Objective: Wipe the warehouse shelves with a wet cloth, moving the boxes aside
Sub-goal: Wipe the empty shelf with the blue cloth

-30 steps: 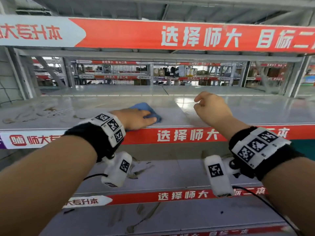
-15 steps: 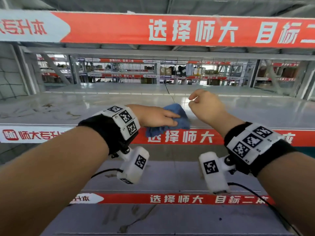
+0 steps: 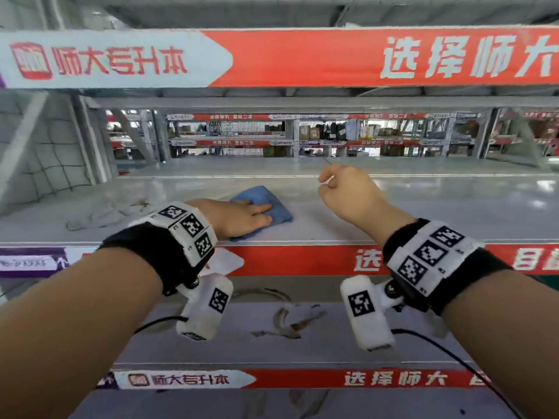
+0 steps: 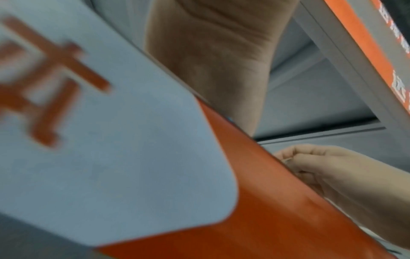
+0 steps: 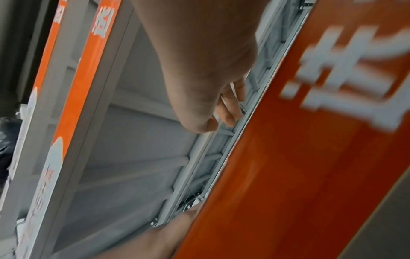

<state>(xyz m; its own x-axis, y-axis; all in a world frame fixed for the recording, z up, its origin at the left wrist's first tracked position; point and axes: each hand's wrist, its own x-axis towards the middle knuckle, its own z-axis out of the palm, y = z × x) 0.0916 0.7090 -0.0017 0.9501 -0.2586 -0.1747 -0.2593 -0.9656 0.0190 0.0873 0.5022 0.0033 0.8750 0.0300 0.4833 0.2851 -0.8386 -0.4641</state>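
Observation:
A folded blue cloth [image 3: 273,199] lies on the grey shelf [image 3: 438,213] at chest height, near its front edge. My left hand [image 3: 257,214] rests flat on the cloth, fingers straight and pressing it down. My right hand [image 3: 331,184] hovers above the shelf to the right of the cloth, fingers curled and thumb against the forefinger; nothing shows clearly inside it. The left wrist view shows that curled right hand [image 4: 321,166] past the shelf's red edge strip [image 4: 255,210]. No box stands on this stretch of shelf.
A pale smeared patch [image 3: 96,214] marks the shelf to the left of the cloth. Another shelf [image 3: 332,58] runs close overhead and two stained ones [image 3: 287,328] lie below. Netting [image 3: 45,164] closes the left end. Boxes [image 3: 311,133] sit on distant racks.
My left hand slid the cloth right to the front edge, then back left and deeper onto the shelf. The right hand stayed raised and curled.

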